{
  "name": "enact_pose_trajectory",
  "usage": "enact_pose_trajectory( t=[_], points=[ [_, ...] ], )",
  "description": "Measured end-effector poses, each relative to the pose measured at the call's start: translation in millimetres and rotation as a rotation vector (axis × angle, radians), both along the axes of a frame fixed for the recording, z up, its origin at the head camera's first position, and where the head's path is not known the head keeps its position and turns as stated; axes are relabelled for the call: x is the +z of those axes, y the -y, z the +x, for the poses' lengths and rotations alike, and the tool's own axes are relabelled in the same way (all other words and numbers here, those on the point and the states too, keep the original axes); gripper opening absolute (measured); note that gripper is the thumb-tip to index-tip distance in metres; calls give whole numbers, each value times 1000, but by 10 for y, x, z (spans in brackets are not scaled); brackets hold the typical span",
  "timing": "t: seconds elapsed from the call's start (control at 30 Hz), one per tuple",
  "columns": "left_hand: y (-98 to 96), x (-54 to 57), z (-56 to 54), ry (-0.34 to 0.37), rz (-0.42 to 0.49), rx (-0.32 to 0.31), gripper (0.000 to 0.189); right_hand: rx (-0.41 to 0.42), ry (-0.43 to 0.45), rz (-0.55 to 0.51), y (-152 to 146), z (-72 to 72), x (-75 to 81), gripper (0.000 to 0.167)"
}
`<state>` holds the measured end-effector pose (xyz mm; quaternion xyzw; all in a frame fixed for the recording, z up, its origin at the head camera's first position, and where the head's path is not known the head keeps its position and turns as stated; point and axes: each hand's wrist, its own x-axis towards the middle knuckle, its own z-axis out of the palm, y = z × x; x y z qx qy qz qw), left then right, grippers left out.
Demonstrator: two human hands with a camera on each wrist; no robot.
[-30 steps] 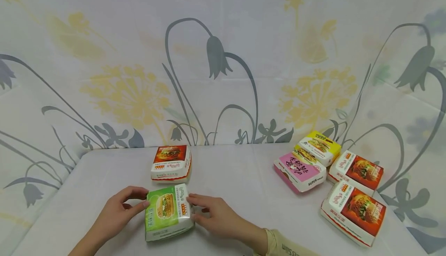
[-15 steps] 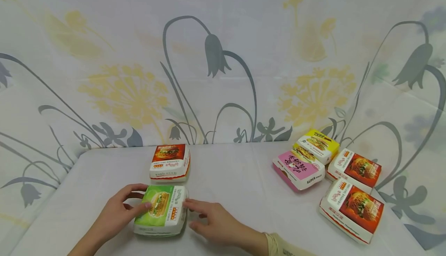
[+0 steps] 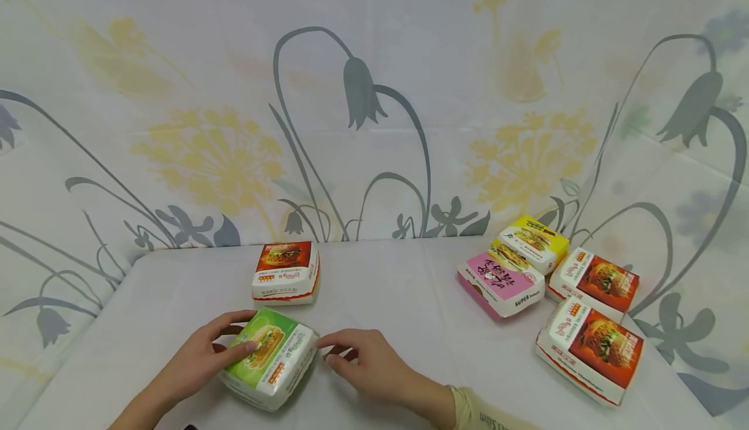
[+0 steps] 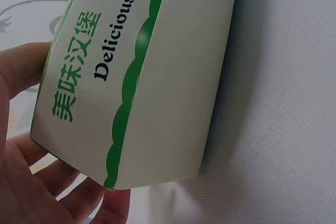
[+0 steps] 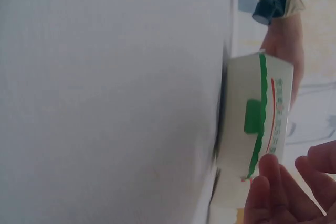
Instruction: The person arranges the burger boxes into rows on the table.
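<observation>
A green and white hamburger box (image 3: 270, 360) sits on the table, turned at an angle. My left hand (image 3: 196, 355) holds its left side, thumb on the printed lid and index finger at the far edge. In the left wrist view the fingers of that hand (image 4: 39, 192) curl at the end of the box (image 4: 142, 77). From the right, my right hand (image 3: 374, 365) has its index fingertip at the box's corner, with its other fingers loosely bent. The right wrist view has the right hand's fingertips (image 5: 283, 195) by the box's green-edged side (image 5: 254, 116).
Behind the green box stands a red and white hamburger box (image 3: 287, 272). At the right are a pink box (image 3: 500, 285), a yellow box (image 3: 532, 242) and two red and white boxes, one behind (image 3: 595, 280) and one nearer (image 3: 591, 352). A flower-printed cloth (image 3: 374, 157) hangs behind the table.
The green box has shifted slightly left and towards me, then turned so its white strip faces the lower right. My right fingertips have come back to its corner. The other boxes stay put.
</observation>
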<state>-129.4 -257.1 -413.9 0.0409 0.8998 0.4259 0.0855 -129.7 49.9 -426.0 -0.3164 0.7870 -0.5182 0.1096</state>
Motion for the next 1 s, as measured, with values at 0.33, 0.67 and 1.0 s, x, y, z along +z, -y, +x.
enact_pose_trajectory(
  t=[0.33,0.67,1.0],
  points=[
    [-2,20,-55,-19,-17,-39,50,-42,-43,-60,23,-75,-52,35],
    [-10,8,-126,-27,36,-112,38,33,7,48,111,-56,-63,39],
    [-24,0,-171,-36,98,-188,36,-47,131,17,280,-59,-37,69]
  ],
)
